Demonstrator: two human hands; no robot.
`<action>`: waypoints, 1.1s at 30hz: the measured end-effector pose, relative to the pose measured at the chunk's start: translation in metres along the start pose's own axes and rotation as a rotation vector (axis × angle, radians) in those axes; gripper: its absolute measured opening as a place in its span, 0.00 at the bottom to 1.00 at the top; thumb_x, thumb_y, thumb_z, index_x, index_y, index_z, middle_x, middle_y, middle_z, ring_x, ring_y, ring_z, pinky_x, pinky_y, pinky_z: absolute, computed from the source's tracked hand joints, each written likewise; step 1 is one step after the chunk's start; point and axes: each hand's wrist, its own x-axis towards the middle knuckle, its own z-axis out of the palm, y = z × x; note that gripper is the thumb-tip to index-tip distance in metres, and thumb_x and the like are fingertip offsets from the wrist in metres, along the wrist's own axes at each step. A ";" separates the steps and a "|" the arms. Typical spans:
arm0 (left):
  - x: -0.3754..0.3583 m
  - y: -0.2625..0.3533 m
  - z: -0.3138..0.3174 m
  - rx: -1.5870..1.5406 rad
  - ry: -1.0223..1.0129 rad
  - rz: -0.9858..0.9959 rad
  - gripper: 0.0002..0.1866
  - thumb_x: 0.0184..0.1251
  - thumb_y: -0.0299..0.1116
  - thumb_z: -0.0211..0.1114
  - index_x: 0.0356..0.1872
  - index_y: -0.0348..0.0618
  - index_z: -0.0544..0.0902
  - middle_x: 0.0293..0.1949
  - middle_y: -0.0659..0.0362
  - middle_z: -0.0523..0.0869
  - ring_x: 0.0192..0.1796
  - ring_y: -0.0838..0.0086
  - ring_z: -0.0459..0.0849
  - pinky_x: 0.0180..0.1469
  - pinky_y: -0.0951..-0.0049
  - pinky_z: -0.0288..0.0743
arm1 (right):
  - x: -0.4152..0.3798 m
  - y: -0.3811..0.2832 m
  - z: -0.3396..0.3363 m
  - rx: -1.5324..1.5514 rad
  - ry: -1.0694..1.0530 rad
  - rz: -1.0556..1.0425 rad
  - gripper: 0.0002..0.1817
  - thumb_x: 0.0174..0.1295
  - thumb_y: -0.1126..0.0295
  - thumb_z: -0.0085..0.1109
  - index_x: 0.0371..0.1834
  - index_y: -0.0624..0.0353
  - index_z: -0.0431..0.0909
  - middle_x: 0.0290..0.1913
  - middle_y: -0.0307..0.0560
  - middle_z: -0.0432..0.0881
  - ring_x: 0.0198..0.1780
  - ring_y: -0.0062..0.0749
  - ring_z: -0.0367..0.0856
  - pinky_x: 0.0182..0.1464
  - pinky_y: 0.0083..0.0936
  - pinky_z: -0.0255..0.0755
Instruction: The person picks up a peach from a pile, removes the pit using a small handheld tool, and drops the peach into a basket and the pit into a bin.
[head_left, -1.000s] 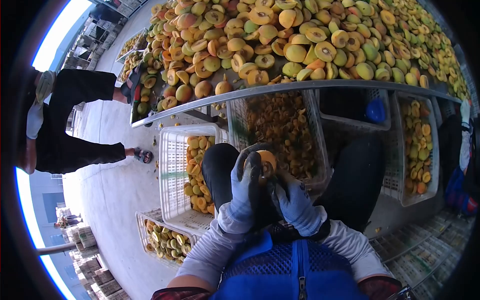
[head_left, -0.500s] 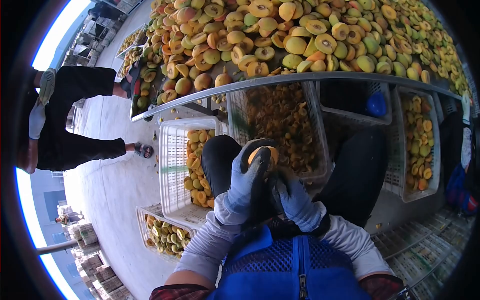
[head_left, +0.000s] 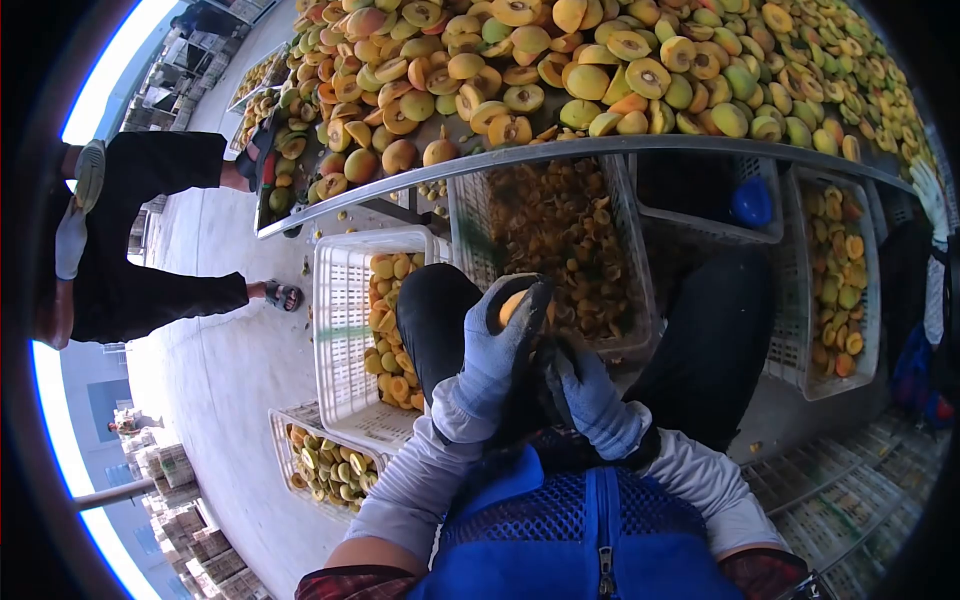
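Just right of the white crate (head_left: 338, 355), the left hand (head_left: 489, 350) keeps its grip closed around an orange fruit (head_left: 513, 308), more of it hidden now than half a second ago, so it's still being handled, not in any crate! Alongside comes the right hand (head_left: 602, 402), curled, gripping what, I can't tell; far right, another person's gloved hand (head_left: 929, 196) has risen beside the counter (head_left: 560, 150).

I look forward and down through one head-worn camera. The left hand (head_left: 490, 350) and right hand (head_left: 600, 405) sit near, the table (head_left: 600, 148) far.
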 end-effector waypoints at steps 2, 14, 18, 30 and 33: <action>-0.001 0.000 0.000 0.011 0.014 0.035 0.13 0.64 0.32 0.60 0.45 0.35 0.79 0.37 0.61 0.81 0.40 0.82 0.77 0.44 0.81 0.71 | 0.001 0.001 -0.001 0.004 -0.025 -0.017 0.17 0.68 0.67 0.44 0.55 0.67 0.67 0.48 0.57 0.76 0.50 0.44 0.76 0.54 0.32 0.68; -0.007 0.028 0.013 -0.218 0.067 -0.037 0.13 0.67 0.33 0.58 0.45 0.34 0.78 0.37 0.59 0.81 0.39 0.80 0.78 0.43 0.80 0.72 | 0.007 -0.009 -0.005 -0.181 0.022 -0.079 0.16 0.66 0.68 0.44 0.51 0.68 0.68 0.40 0.57 0.77 0.40 0.40 0.79 0.42 0.31 0.73; -0.003 0.018 0.004 -0.122 0.009 -0.006 0.13 0.64 0.31 0.60 0.45 0.34 0.78 0.38 0.59 0.81 0.40 0.80 0.78 0.44 0.80 0.72 | 0.005 -0.005 -0.003 -0.226 0.050 -0.169 0.14 0.66 0.68 0.45 0.49 0.67 0.69 0.38 0.58 0.77 0.38 0.38 0.79 0.41 0.31 0.72; 0.014 0.010 -0.004 -0.021 -0.185 0.098 0.12 0.60 0.27 0.61 0.45 0.33 0.79 0.38 0.58 0.82 0.39 0.79 0.79 0.44 0.78 0.73 | -0.012 0.040 0.003 0.104 -0.116 -0.043 0.18 0.70 0.60 0.43 0.55 0.60 0.69 0.47 0.46 0.76 0.46 0.30 0.77 0.50 0.23 0.72; 0.012 0.006 -0.003 -0.023 -0.190 0.061 0.12 0.61 0.27 0.61 0.45 0.33 0.79 0.37 0.59 0.82 0.39 0.80 0.79 0.43 0.78 0.73 | -0.010 0.039 0.004 -0.104 -0.021 -0.217 0.17 0.71 0.60 0.41 0.53 0.59 0.70 0.45 0.45 0.77 0.44 0.28 0.78 0.46 0.22 0.74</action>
